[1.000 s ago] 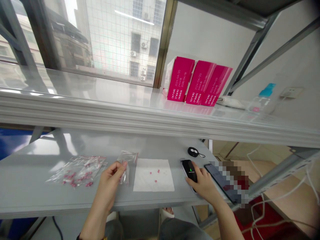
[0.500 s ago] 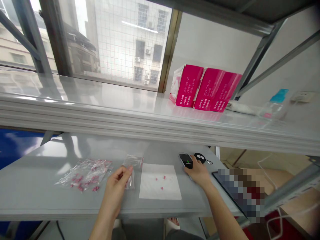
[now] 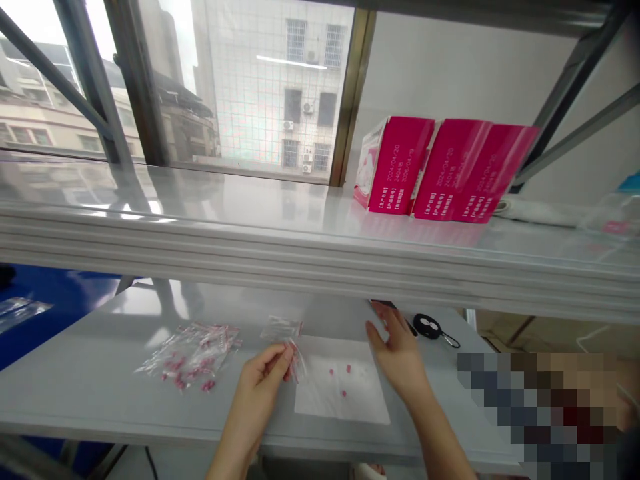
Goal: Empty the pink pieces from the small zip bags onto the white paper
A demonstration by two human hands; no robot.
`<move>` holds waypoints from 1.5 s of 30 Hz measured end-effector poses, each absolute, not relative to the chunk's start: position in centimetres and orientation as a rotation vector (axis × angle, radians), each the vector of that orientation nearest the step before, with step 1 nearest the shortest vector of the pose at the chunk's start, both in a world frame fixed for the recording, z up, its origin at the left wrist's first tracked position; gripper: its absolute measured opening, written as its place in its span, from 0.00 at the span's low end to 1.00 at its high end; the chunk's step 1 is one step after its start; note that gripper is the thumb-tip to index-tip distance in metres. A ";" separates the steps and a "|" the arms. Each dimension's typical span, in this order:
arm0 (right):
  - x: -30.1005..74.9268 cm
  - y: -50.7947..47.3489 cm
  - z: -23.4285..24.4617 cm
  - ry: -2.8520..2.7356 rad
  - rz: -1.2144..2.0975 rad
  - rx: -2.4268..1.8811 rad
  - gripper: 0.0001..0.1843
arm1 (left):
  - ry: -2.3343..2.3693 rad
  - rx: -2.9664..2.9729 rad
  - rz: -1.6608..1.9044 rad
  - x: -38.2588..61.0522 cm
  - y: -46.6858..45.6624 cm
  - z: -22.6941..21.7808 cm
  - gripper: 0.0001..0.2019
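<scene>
My left hand (image 3: 263, 380) pinches a small clear plastic bag (image 3: 296, 360) at the left edge of a white paper sheet (image 3: 345, 403). Three small pink pieces (image 3: 343, 380) lie on that sheet. My right hand (image 3: 397, 350) hovers over the sheet's far right corner, fingers stretched out and empty. Just behind it a dark device (image 3: 387, 307) peeks out under the shelf edge. To the left lies a heap of clear bags with pink pieces (image 3: 193, 353). Another clear bag (image 3: 281, 328) lies behind my left hand.
A black key fob (image 3: 431, 327) lies right of my right hand. An upper shelf (image 3: 280, 233) crosses the view and carries pink boxes (image 3: 445, 170). The grey table (image 3: 90, 373) ends in a front edge near me. A blue surface (image 3: 45, 307) is at the far left.
My right hand has let go of the dark device and moved left toward the white sheet, fingers now open. The view has shifted, so everything sits further right and lower.
</scene>
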State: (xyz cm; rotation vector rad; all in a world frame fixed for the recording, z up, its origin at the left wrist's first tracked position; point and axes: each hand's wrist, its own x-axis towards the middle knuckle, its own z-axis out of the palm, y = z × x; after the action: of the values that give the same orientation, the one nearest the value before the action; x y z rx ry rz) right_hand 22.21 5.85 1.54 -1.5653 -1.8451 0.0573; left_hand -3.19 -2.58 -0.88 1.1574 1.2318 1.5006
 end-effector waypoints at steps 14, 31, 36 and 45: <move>14.5 -2.6 -1.6 -1.831 0.600 -0.851 0.14 | 1.163 1.184 1.493 0.1 -3.1 -1.4 0.15; 15.0 -2.8 -0.5 -1.757 0.893 -0.911 0.15 | 1.207 1.439 1.450 0.3 -4.0 -0.3 0.13; 14.9 -2.6 -0.6 -1.676 0.990 -0.935 0.15 | 1.237 1.498 1.446 0.4 -4.0 -0.3 0.11; 15.3 -1.8 -1.0 -1.495 1.284 -0.888 0.14 | 1.256 1.617 1.464 0.4 -4.1 0.0 0.10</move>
State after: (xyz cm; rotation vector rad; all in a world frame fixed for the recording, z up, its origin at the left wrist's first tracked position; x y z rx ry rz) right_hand 15.30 -1.83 -1.04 -0.8876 -1.4947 1.2842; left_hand 0.39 -4.06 0.01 1.6168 1.2564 1.4635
